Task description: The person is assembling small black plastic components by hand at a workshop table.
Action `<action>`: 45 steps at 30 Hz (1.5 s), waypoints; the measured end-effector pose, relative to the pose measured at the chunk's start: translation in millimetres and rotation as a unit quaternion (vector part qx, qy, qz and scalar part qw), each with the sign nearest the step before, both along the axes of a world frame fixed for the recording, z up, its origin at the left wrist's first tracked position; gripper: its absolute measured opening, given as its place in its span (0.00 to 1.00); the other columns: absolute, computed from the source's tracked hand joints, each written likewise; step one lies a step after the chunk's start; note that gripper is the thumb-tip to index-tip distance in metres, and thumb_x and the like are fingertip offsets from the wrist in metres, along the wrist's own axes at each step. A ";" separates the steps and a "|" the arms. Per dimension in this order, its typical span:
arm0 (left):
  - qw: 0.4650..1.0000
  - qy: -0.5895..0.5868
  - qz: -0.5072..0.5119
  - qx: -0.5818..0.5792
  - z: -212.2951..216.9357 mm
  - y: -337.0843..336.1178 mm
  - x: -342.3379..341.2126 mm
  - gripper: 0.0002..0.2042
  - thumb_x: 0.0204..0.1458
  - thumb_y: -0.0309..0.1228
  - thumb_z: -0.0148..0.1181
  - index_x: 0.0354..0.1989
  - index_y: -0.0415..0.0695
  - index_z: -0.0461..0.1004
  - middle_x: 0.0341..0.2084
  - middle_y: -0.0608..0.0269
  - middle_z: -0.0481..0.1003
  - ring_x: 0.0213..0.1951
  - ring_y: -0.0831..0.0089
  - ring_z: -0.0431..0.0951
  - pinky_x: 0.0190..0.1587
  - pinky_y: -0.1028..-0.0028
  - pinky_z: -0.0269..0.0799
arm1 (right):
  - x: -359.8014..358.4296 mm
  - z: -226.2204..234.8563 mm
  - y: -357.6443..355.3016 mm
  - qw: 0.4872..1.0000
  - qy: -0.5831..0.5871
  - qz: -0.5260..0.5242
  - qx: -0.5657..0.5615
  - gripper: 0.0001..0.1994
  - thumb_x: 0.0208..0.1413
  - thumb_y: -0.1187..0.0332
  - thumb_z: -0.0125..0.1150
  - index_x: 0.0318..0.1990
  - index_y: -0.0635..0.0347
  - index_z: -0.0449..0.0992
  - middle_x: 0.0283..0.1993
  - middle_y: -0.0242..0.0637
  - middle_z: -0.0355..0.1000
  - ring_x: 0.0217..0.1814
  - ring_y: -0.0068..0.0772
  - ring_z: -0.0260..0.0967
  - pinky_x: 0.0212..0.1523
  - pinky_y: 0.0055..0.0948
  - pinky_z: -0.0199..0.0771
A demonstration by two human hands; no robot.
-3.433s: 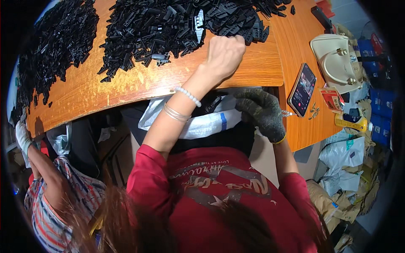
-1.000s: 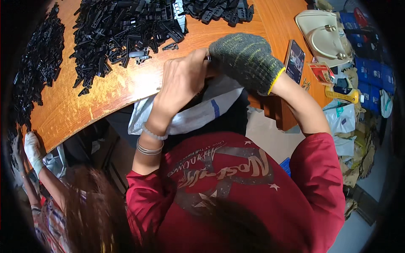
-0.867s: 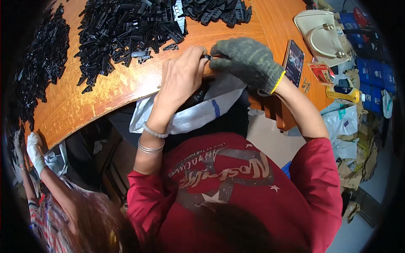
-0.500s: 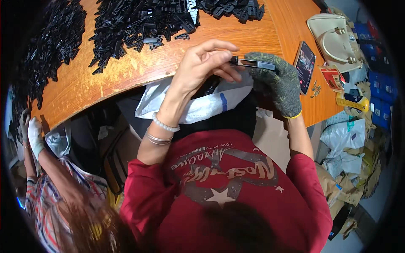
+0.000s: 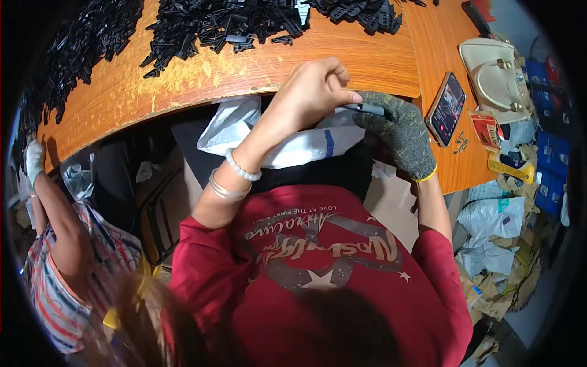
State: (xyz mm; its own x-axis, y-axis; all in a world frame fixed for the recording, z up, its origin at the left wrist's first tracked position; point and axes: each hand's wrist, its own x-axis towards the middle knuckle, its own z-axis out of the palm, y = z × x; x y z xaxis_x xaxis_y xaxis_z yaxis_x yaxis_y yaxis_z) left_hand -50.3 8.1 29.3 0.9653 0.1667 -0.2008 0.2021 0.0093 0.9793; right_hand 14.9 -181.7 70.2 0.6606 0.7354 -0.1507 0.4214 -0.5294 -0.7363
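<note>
Part: a small, slim black strip [image 5: 369,109], upper centre-right of the frame, just off the near edge of the surface; only a short stretch shows between the two hands.
Left hand: bare [image 5: 309,92], fingers curled, thumb and fingertips pinched on the strip's left end.
Right hand: in a grey knit glove [image 5: 400,131], closed around the strip's right end from below and behind.
Handling: it looks like moulded plastic, so I judge it light and stiff, likely smooth enough to slip in bare fingers; the glove should grip it better. A thin piece like this could snap or bend if twisted hard.
Where to hold: by the two ends, as it is held, with a pinch across the narrow faces; the middle stays free.
Bag: white plastic with a blue stripe [image 5: 299,144], soft and crumpled, directly under both hands, below the edge of the surface.
Pile: many similar black parts [image 5: 244,21] heaped along the top of the frame, well apart from the hands.
Surface: orange wood [image 5: 202,76], curving across the upper frame.
Phone: lying flat [image 5: 446,109] at the right, just beside the gloved hand.
Handbag: cream [image 5: 492,70], upper right, beyond the phone.
Other person: striped sleeve and a white-gloved hand [image 5: 35,160] at the left edge, reaching up to the surface.
</note>
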 end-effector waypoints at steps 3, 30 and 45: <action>0.980 -0.097 0.021 0.172 4.6 9.8 8.7 0.10 0.47 0.29 0.66 0.28 0.32 0.76 0.17 0.57 0.75 0.23 0.74 0.78 0.28 0.73 0.73 | 7.2 -12.1 -8.1 0.969 -0.200 0.141 0.019 0.15 0.51 0.70 0.64 0.47 0.58 0.77 0.38 0.38 0.77 0.37 0.27 0.74 0.39 0.28 0.74; 0.984 -0.028 0.026 -0.173 8.7 -0.8 7.1 0.17 0.56 0.40 0.61 0.28 0.35 0.77 0.10 0.71 0.69 0.10 0.85 0.64 0.13 0.83 0.54 | 31.1 -35.2 23.2 0.985 0.044 -0.057 0.156 0.17 0.60 0.69 0.51 0.55 0.61 0.72 0.48 0.37 0.75 0.46 0.28 0.72 0.48 0.27 0.71; 0.832 -0.118 0.173 0.513 -20.2 26.2 5.9 0.10 0.52 0.36 0.60 0.32 0.42 0.74 0.29 0.53 0.73 0.27 0.53 0.76 0.28 0.60 0.71 | 3.3 -0.3 51.9 0.955 0.164 -0.196 0.153 0.14 0.54 0.65 0.63 0.44 0.65 0.77 0.31 0.32 0.75 0.21 0.17 0.65 0.22 0.19 0.65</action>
State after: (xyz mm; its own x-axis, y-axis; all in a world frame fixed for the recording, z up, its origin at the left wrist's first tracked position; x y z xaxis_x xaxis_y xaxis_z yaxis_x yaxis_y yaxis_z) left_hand -44.4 34.3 9.1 0.8161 0.4101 0.4071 0.1622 -0.8388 0.5198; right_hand 18.2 -129.8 69.8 0.8483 0.4840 -0.2148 -0.0452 -0.3380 -0.9401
